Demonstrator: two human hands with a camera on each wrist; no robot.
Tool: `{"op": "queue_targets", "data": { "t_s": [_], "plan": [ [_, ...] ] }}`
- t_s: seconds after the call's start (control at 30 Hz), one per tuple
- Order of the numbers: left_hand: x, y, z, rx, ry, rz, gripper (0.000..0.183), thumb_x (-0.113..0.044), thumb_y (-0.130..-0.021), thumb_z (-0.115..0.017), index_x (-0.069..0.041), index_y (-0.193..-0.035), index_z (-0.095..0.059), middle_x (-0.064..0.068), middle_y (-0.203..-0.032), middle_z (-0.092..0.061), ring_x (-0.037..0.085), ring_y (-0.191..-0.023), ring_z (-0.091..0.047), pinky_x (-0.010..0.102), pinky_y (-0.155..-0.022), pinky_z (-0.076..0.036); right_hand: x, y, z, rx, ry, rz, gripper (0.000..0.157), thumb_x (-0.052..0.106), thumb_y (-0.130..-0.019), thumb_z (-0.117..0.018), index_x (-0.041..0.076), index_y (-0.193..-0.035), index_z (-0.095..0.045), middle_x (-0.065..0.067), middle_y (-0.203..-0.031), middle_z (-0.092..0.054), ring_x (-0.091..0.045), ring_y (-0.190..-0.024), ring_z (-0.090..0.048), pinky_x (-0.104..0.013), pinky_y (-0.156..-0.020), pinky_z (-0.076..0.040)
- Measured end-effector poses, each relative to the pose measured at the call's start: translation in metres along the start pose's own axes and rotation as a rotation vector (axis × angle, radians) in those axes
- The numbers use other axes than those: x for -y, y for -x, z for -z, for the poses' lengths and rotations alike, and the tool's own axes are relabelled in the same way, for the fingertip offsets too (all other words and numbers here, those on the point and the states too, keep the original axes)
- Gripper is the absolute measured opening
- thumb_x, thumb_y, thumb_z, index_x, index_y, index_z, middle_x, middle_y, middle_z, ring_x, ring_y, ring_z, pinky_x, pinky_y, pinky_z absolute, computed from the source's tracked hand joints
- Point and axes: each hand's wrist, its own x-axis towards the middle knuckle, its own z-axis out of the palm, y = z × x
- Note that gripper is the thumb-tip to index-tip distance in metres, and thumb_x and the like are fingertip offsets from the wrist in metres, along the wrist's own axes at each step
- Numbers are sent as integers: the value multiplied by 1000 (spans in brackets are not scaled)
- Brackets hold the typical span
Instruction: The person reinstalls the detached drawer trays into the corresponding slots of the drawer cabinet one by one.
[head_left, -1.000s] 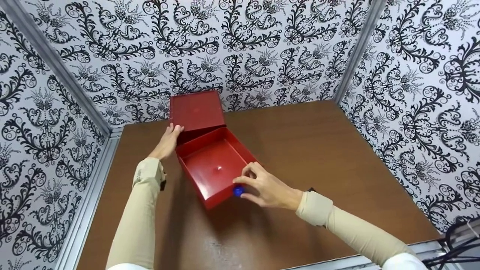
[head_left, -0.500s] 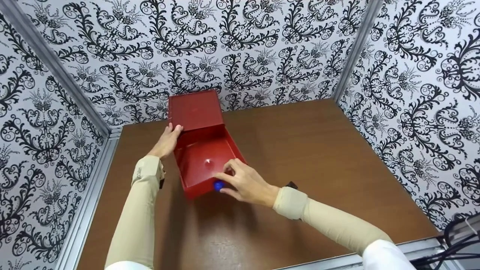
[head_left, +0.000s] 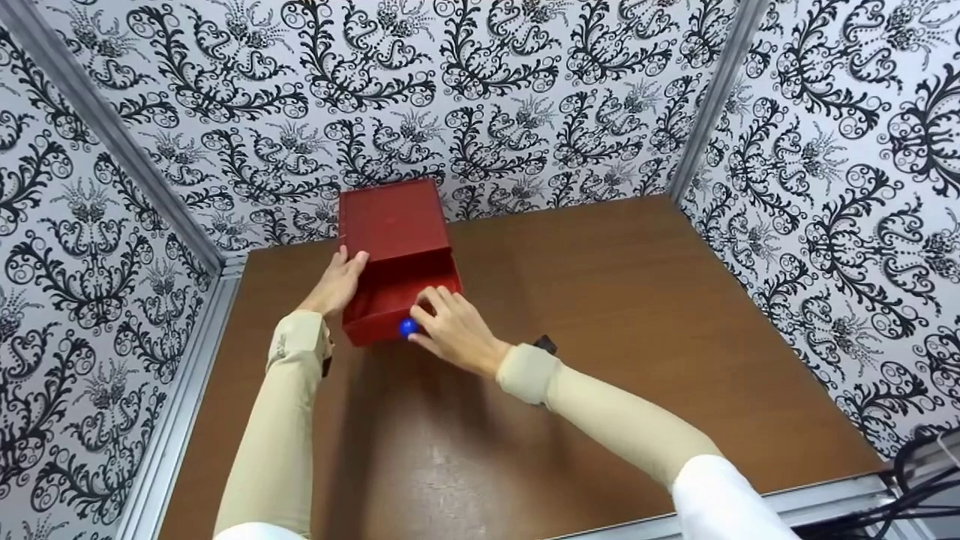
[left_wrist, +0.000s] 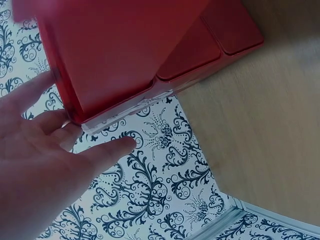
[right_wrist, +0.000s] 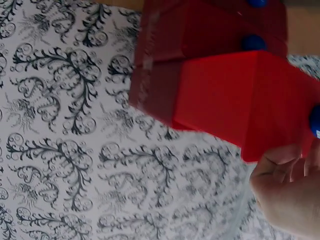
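Observation:
A red drawer cabinet (head_left: 394,221) stands at the back of the table, with one drawer (head_left: 401,296) partly pulled out. On the drawer's front is a round blue knob (head_left: 407,327). My right hand (head_left: 457,334) pinches that knob between thumb and fingers, also visible at the edge of the right wrist view. My left hand (head_left: 335,283) rests against the cabinet's left front edge. In the left wrist view its thumb (left_wrist: 112,152) is stretched out and its fingers reach the cabinet's corner. The part of the drawer inside the cabinet is hidden.
Other drawers in the cabinet carry blue knobs (right_wrist: 254,42) in the right wrist view. Patterned walls (head_left: 510,75) close off the back and sides of the brown table (head_left: 637,322). Black cables (head_left: 919,487) lie at the right front corner.
My right hand has moved left and toward the back with the knob, and the drawer has slid much farther into the cabinet. The left hand stays at the cabinet's edge.

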Motion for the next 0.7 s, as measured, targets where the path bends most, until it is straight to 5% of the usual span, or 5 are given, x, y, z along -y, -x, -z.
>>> {"op": "queue_targets", "data": {
  "t_s": [0.33, 0.53, 0.7],
  "plan": [
    [-2, 4, -1, -6, -45, -37, 63, -39, -108, -14, 3, -154, -22, 27, -164, 8, 44, -155, 11, 54, -129, 3, -10, -19, -28, 21, 15, -132, 32, 39, -90, -70, 11, -105, -65, -9, -116, -56, -23, -101, -56, -30, -78, -56],
    [0, 4, -2, -18, -35, -43, 62, -39, -109, -17, 4, -153, -27, 27, -165, 7, 44, -155, 10, 54, -129, 2, -10, -20, -33, 109, -4, -197, 41, 32, -89, -72, 14, -124, -63, -10, -111, -55, -25, -100, -55, -34, -77, -54],
    [1, 4, -3, -28, -44, -50, 61, -37, -109, -20, 4, -152, -30, 28, -164, 6, 45, -155, 9, 54, -129, 1, -11, -22, -35, 219, 7, -245, 57, 30, -89, -71, 17, -141, -53, -11, -125, -56, -27, -110, -55, -38, -80, -53]
  ]
}}
